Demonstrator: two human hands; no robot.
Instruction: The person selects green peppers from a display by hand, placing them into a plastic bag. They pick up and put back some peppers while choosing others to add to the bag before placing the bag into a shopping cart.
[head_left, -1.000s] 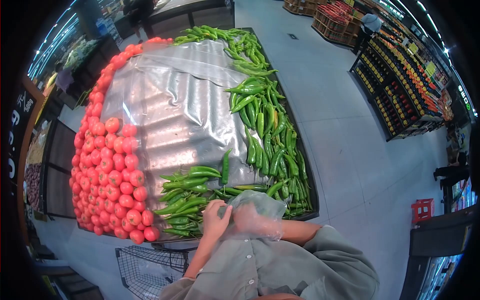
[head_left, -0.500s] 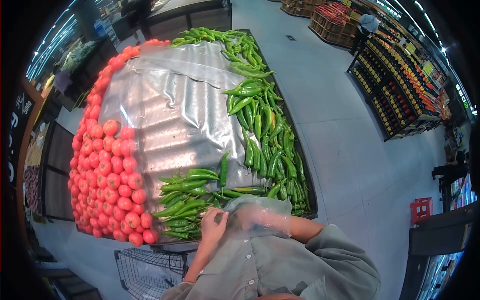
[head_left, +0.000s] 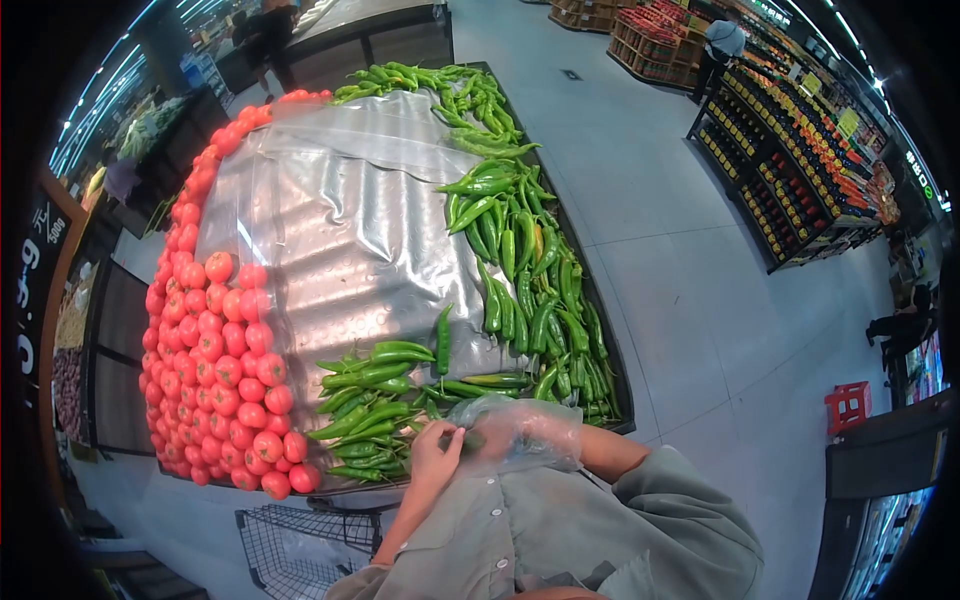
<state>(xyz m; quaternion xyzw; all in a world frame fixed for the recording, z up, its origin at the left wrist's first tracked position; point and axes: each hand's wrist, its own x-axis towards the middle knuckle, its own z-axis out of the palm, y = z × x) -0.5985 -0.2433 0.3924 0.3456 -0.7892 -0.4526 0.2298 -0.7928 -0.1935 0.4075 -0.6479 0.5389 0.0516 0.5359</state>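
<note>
My left hand (head_left: 434, 455) is at the near edge of the produce stand, thumb and fingers pinched together. At its fingertips shows a dark green pepper (head_left: 473, 441), partly hidden by fingers and film. My right hand (head_left: 497, 437) is inside a clear plastic bag (head_left: 545, 430), which covers it to the wrist. Through the cloudy film its fingers are blurred, close to the same pepper. Just beyond my hands lies a pile of long green peppers (head_left: 375, 405), with one single pepper (head_left: 443, 340) standing apart on the silver liner (head_left: 350, 250).
Red tomatoes (head_left: 225, 375) are heaped along the stand's left side. More green peppers (head_left: 540, 270) line the right side. A wire shopping cart (head_left: 300, 545) stands below left. Farther right are a bottle shelf (head_left: 780, 170), a red basket (head_left: 848, 406) and a person (head_left: 720, 50).
The dark green pepper now shows between my hands. My left hand has shifted slightly down and right, and the bag around my right hand has changed shape. The view has tilted a little.
</note>
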